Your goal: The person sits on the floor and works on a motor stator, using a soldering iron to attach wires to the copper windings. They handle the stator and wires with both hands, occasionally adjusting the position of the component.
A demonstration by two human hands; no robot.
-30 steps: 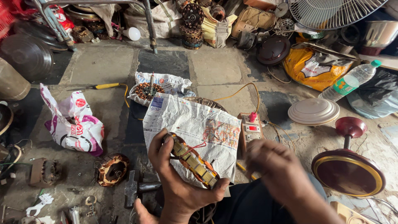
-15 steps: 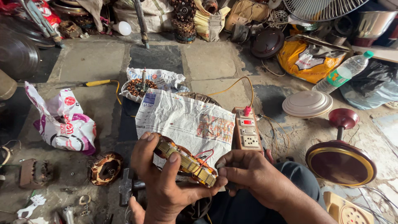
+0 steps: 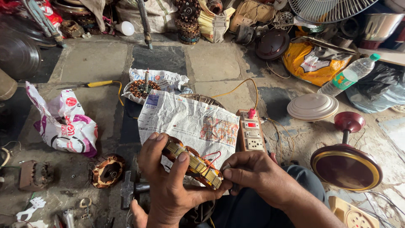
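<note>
Our right hand [image 3: 253, 175] has closed in, pinching the wound stator [image 3: 192, 162] our left hand [image 3: 168, 181] grips above the newspaper [image 3: 185, 122].

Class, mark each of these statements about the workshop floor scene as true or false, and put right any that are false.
1. The left hand grips a wound motor stator. True.
2. The right hand rests flat on the floor, away from the stator. False: it is at the stator's right end, fingertips against it.
3. A sheet of newspaper lies on the floor beyond the hands. True.
4. The extension board lies left of the newspaper. False: it lies at the newspaper's right edge.
5. A clear plastic bottle with a green cap lies at the upper right. True.
6. The maroon fan base sits on top of the newspaper. False: it stands on the floor at the right.
</note>
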